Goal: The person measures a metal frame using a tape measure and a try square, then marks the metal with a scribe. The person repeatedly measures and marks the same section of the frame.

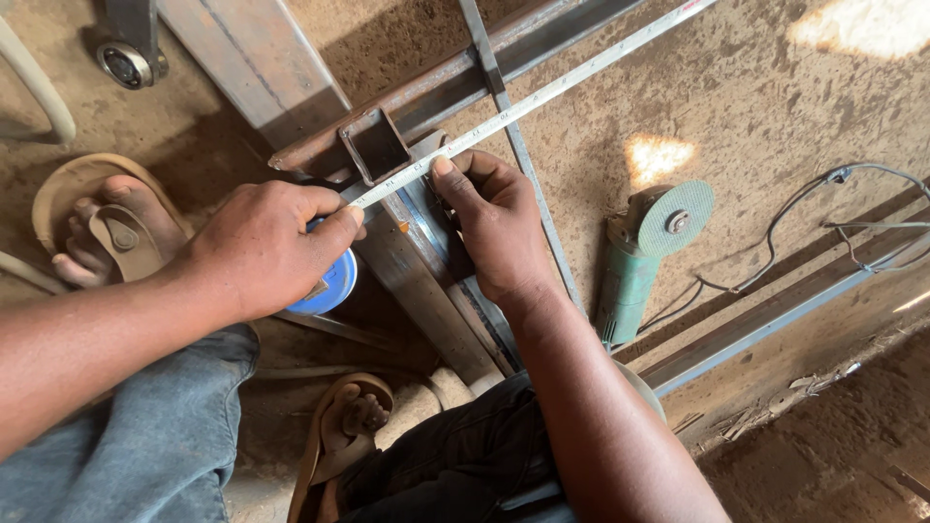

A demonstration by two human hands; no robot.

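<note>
My left hand (262, 247) grips a blue tape measure case (332, 285) beside a steel bar. Its pale blade (542, 95) runs up and to the right across a square steel tube (426, 266) that lies on the dirt floor. My right hand (494, 218) presses the blade down on the tube with the thumb, and the fingers curl around a small dark marker that is mostly hidden. A short open square tube end (376, 145) sits just above both hands.
A green angle grinder (644, 247) with its disc lies to the right, its cable (804, 208) trailing away. Long steel bars (765, 315) cross the floor. My sandalled feet (107, 228) rest at left and bottom centre. A wide steel section (257, 58) lies at top.
</note>
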